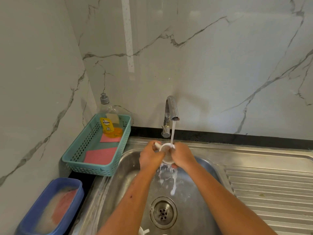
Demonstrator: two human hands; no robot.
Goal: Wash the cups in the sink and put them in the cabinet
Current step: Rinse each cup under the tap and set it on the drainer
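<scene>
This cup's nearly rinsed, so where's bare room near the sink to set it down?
The ribbed drainboard right of the basin is bare, good for the cup. Left is crowded: a basket and blue tub fill that side.

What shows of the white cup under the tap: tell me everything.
The white cup, seemingly ceramic, is held over the sink under the running tap. Its mouth tilts up toward the stream, which hits the rim; water runs off below. The left hand grips the handle side, the right hand the other.
</scene>
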